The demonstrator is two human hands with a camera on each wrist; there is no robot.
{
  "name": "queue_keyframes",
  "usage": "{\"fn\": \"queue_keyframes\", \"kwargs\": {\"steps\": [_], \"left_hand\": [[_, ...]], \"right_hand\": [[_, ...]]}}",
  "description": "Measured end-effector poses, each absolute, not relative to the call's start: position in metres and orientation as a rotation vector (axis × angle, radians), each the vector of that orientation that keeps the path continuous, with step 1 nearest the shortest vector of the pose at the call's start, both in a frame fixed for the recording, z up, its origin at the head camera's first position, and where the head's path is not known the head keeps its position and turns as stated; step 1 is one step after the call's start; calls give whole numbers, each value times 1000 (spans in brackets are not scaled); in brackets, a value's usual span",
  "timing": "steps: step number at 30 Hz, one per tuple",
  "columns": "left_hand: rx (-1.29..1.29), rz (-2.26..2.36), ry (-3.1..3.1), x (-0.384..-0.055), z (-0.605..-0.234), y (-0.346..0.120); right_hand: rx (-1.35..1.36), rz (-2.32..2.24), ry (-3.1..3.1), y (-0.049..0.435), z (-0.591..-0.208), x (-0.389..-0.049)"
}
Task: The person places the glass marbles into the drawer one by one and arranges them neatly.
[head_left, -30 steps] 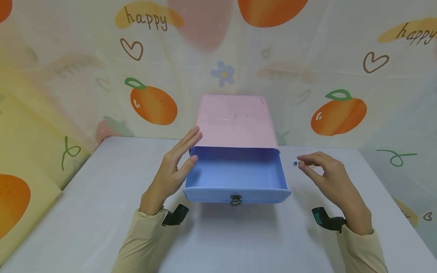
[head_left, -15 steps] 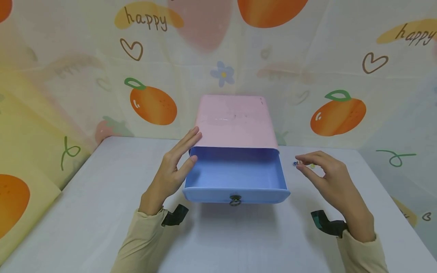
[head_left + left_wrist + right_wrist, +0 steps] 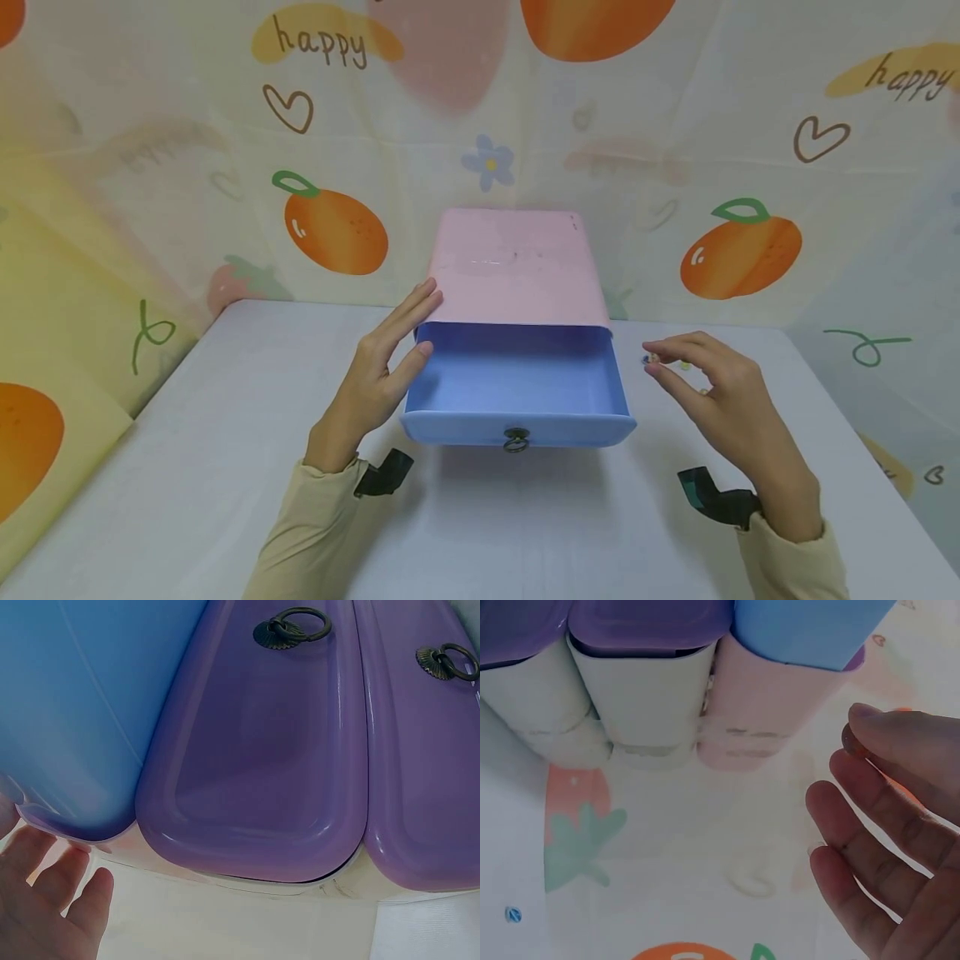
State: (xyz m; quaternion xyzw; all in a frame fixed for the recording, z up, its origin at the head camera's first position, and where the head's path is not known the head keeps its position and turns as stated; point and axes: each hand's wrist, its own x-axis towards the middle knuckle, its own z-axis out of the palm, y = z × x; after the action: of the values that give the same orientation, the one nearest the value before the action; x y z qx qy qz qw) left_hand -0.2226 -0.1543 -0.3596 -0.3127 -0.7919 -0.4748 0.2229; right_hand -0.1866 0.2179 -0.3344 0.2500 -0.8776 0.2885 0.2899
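Note:
A stacked drawer unit has a pink top casing (image 3: 521,267) and a blue drawer (image 3: 517,429) pulled out, with a ring pull. My left hand (image 3: 367,383) lies against the unit's left side, fingers extended, fingertips touching the pink casing's edge. To the right of the drawer, my right hand (image 3: 712,392) pinches a small round bead-like piece (image 3: 850,741) between thumb and index finger. It looks reddish-brown in the right wrist view and is mostly covered by the fingers. A tiny blue bead-like piece (image 3: 513,913) lies beyond that hand.
Below the blue drawer sit two shut purple drawers (image 3: 262,750) with ring pulls, in pale casings (image 3: 649,701). Tiny yellowish pieces (image 3: 686,365) show near my right hand, above the white table (image 3: 525,533). A fruit-printed cloth (image 3: 630,100) hangs behind the unit.
My right hand has shifted slightly left, toward the drawer, with the small piece still pinched. A yellowish piece now shows below its fingers. The left hand and drawer have not moved.

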Motion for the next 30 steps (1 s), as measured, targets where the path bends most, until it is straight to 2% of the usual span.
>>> {"fn": "queue_keyframes", "kwargs": {"steps": [30], "left_hand": [[-852, -1311, -2198, -223, -360, -154]], "right_hand": [[810, 765, -2273, 191, -319, -182]]}}
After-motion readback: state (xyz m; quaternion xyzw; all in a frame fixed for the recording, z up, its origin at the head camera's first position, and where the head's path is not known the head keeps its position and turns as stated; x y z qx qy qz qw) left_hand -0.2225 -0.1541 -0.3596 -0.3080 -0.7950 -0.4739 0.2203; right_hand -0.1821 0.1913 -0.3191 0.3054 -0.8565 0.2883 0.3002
